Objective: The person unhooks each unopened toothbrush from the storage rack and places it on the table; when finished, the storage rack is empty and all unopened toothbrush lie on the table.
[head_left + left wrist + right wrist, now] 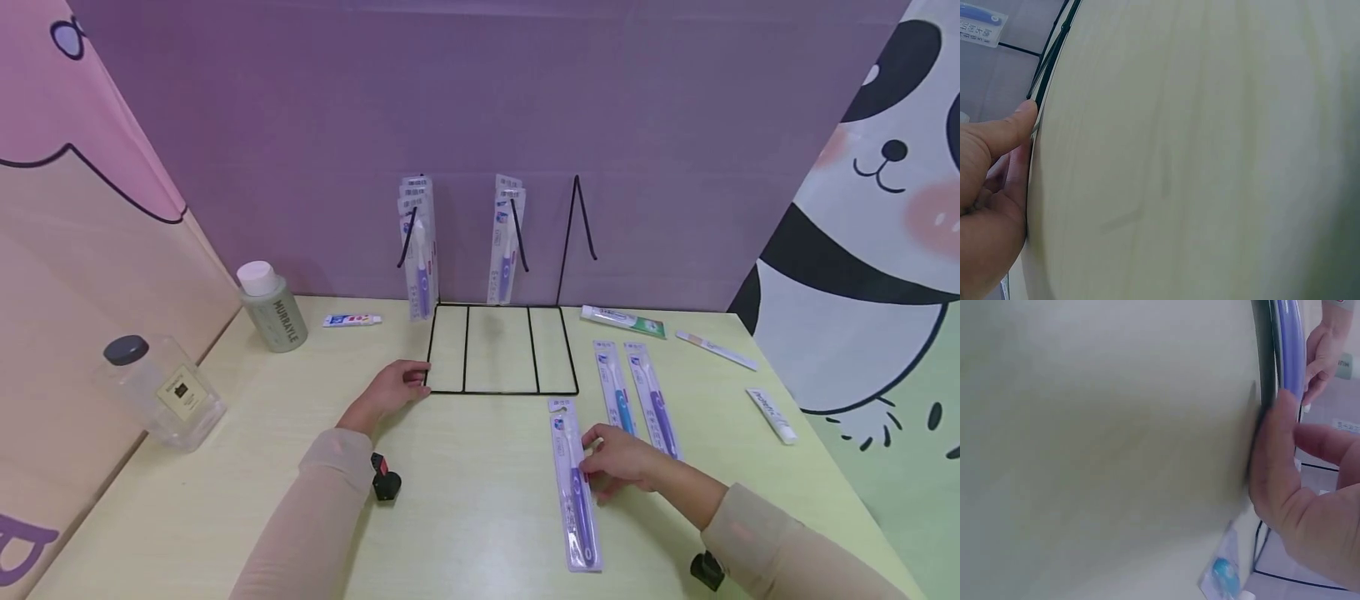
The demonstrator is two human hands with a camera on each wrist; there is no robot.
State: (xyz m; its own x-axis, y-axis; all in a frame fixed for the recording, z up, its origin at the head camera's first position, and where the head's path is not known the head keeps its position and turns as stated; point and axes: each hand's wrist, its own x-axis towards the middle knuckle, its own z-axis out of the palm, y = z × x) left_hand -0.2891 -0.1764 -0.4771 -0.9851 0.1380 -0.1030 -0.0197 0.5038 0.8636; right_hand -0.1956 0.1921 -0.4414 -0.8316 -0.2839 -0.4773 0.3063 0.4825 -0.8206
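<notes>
Right sleeve is lying nearest. Right hand is pinching purple toothbrush packet near mid-length, likely helping balance, in front of wire rack; left hand is gripping rack's left side.

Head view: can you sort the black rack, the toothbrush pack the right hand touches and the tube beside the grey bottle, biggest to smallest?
1. Black rack
2. Toothbrush pack at the right hand
3. Tube beside the grey bottle
</notes>
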